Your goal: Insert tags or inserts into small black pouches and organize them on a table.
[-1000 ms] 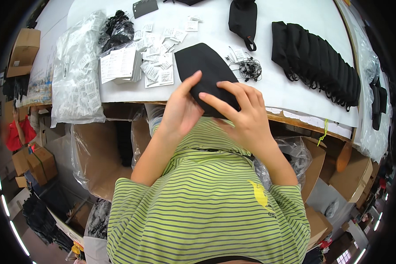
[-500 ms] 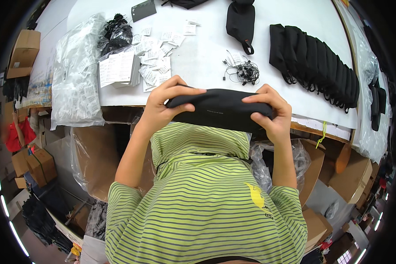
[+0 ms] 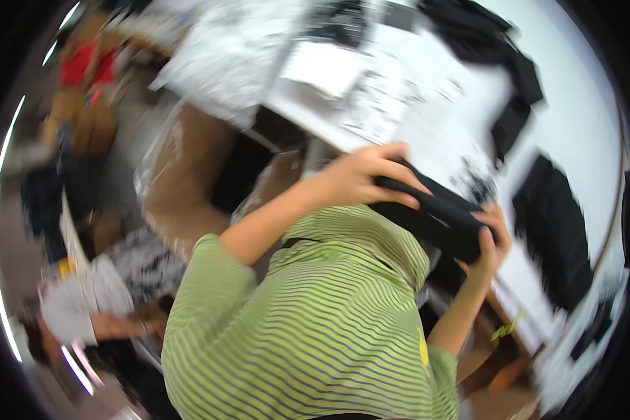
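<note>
Between my two hands is a black fabric pouch (image 3: 435, 222), tilted, with a small pale print on its side. My left hand (image 3: 374, 176) grips its left end, fingers over the top edge. The other end is pinched between the thumb and fingers of my right hand (image 3: 494, 236). Just beyond the pouch, a small tangle of black strings (image 3: 477, 183) lies on the white table (image 3: 427, 140). To the right lies a row of black pouches (image 3: 553, 227), smeared by motion.
White labels (image 3: 376, 105) and a stack of white cards (image 3: 325, 68) lie near the table's front edge, beside a clear plastic bag (image 3: 231, 56). More black pouches (image 3: 514, 126) lie farther back. Below is a cardboard box (image 3: 189, 164). A person in a pale shirt (image 3: 94, 301) is at lower left.
The view has swung round and blurred, so the table now slants down to the right. Both hands still hold the pouch, which now tilts. The person at lower left has come into view.
</note>
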A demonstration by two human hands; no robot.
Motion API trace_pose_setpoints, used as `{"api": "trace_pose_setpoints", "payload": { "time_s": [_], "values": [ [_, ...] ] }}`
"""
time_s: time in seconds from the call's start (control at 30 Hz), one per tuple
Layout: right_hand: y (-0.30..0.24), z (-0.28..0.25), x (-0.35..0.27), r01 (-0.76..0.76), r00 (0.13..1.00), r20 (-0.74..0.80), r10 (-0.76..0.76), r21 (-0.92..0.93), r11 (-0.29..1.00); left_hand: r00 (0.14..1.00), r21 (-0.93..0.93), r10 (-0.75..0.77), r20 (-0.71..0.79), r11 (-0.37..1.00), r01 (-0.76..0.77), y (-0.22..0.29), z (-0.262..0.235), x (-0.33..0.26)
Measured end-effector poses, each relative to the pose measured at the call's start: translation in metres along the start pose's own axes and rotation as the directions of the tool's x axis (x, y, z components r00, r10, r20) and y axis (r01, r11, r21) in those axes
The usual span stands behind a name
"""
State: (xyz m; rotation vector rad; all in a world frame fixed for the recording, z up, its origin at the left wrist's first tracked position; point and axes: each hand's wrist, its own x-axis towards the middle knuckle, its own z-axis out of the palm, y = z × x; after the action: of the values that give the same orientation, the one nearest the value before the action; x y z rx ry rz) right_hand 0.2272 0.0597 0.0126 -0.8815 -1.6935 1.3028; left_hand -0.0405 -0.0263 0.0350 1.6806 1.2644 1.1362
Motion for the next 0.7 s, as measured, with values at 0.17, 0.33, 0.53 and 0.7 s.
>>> {"api": "trace_pose_setpoints", "payload": {
  "time_s": [0.17, 0.33, 0.53, 0.7],
  "values": [
    [0.021, -0.014, 0.013, 0.057, 0.983, 0.176, -0.055, -0.008, 0.998, 0.985, -0.238, -0.161, 0.059, 0.956, 0.171, 0.0, -0.003, -0.01],
    [-0.031, 0.02, 0.025, 0.191, 0.845, 0.53, -0.072, -0.173, 0.966, 0.937, -0.206, -0.323, 0.137, 0.915, 0.346, 0.001, -0.002, -0.039],
    [-0.052, 0.042, 0.044, 0.263, 0.723, 0.688, -0.067, -0.183, 0.947, 0.967, -0.136, -0.233, 0.103, 0.96, 0.246, -0.002, 0.007, -0.035],
    [-0.036, 0.047, 0.04, -0.003, 0.838, 0.542, 0.062, -0.108, 0.994, 0.976, 0.025, -0.189, -0.104, 0.981, 0.193, 0.005, 0.01, -0.037]
  ]
}}
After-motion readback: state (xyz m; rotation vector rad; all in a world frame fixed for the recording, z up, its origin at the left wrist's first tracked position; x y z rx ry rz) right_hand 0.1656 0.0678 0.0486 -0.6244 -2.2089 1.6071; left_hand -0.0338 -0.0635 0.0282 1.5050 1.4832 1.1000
